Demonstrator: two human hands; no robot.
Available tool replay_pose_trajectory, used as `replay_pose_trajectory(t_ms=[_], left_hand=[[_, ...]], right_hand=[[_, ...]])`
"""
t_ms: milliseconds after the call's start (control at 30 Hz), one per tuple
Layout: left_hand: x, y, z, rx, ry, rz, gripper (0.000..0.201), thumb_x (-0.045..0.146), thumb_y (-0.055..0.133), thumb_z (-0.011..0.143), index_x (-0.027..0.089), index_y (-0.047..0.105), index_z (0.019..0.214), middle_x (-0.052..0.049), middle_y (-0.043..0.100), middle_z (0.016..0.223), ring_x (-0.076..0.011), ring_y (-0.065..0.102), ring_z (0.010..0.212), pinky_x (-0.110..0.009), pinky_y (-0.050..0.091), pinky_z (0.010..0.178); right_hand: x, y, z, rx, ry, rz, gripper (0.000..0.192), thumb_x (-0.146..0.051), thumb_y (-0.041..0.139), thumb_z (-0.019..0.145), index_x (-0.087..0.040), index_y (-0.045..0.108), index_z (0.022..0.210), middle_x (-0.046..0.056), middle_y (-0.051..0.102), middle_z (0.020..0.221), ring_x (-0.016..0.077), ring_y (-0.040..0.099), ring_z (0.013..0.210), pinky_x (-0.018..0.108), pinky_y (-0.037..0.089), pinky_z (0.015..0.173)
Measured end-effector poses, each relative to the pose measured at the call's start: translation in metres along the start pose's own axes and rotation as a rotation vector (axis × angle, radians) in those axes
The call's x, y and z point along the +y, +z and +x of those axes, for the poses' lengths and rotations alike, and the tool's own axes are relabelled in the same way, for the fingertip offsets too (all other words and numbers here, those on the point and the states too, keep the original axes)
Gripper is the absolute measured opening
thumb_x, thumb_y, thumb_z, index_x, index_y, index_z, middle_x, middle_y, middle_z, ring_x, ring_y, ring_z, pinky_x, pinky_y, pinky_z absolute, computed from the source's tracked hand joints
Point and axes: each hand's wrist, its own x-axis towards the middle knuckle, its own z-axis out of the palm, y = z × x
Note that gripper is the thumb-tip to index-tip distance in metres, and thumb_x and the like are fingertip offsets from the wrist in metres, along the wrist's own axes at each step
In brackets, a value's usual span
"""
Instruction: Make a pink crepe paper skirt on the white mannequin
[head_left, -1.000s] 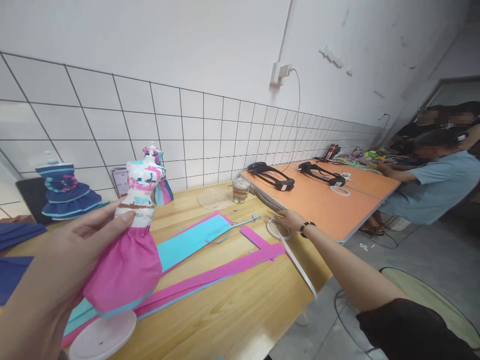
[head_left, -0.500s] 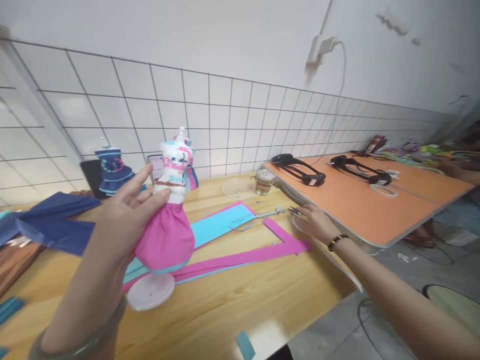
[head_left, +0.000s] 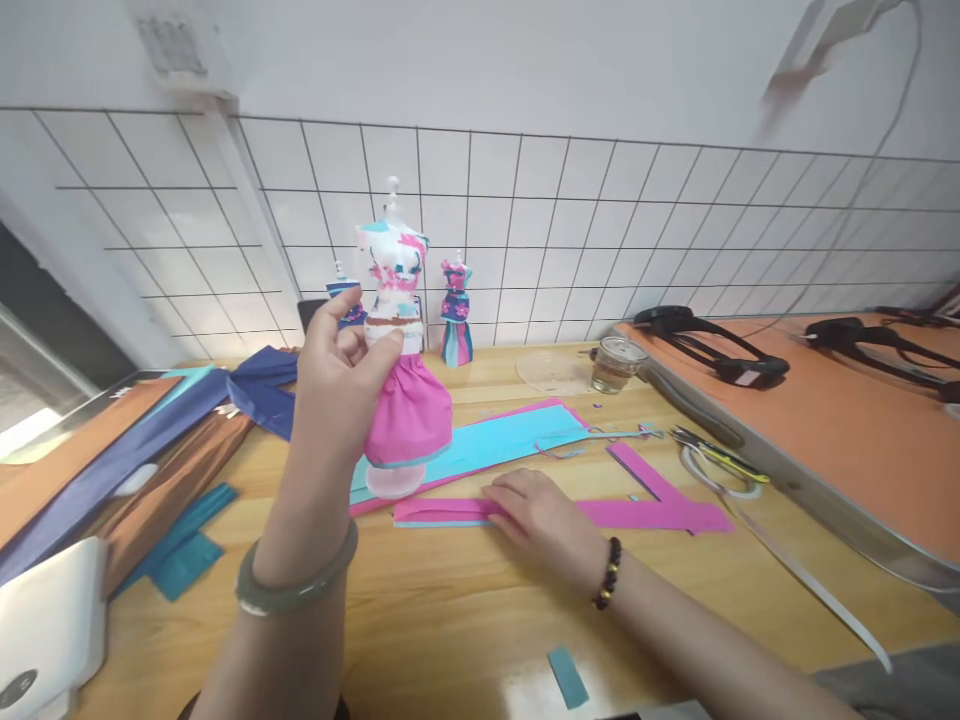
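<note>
My left hand (head_left: 345, 365) is closed around the waist of a small dress form (head_left: 394, 300), held upright above the table. Its white torso has pink and blue patches, and a gathered magenta skirt (head_left: 411, 412) with a light blue hem hangs below. Under the skirt the pale round base (head_left: 395, 481) shows. My right hand (head_left: 536, 512) is over a long magenta fabric strip (head_left: 637, 514) with a blue underside. Its fingers are slightly bent and apart from the thumb; whether they touch the strip I cannot tell. Behind it lies a bright blue fabric panel (head_left: 517, 432) with magenta edges.
Scissors (head_left: 720, 455) and a white tape (head_left: 810, 585) lie at the right. A glass cup (head_left: 616, 363) stands behind. Two more dressed forms are at the wall, one being the striped-skirt form (head_left: 456, 312). Folded fabrics (head_left: 172, 440) lie left; headsets (head_left: 712, 345) rest on the orange table.
My right hand has let go of the scissors and moved left to the magenta strip. My left hand still holds the dress form. The view has turned left.
</note>
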Motion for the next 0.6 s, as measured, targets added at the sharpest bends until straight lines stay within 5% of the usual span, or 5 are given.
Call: replay_pose_trajectory(t_ms=[333, 600], left_hand=[[0.001, -0.008, 0.003, 0.013, 0.028, 0.157, 0.051, 0.025, 0.06, 0.07, 0.021, 0.048, 0.119, -0.003, 0.069, 0.088, -0.0147, 0.064, 0.076, -0.026, 0.05, 0.069], [-0.007, -0.012, 0.008, 0.044, -0.007, 0.144, 0.046, 0.024, 0.061, 0.07, 0.021, 0.05, 0.115, -0.002, 0.068, 0.084, -0.0157, 0.064, 0.075, -0.026, 0.05, 0.066]], right_hand=[[-0.041, 0.037, 0.049, -0.113, -0.078, -0.113, 0.017, -0.008, 0.049, 0.086, -0.012, 0.063, 0.093, 0.012, 0.066, 0.088, 0.0244, 0.056, 0.086, 0.036, 0.04, 0.075], [-0.017, 0.002, 0.034, -0.074, 0.009, 0.233, 0.031, -0.009, 0.043, 0.088, -0.018, 0.064, 0.109, 0.005, 0.069, 0.103, 0.0157, 0.061, 0.092, 0.025, 0.044, 0.08]])
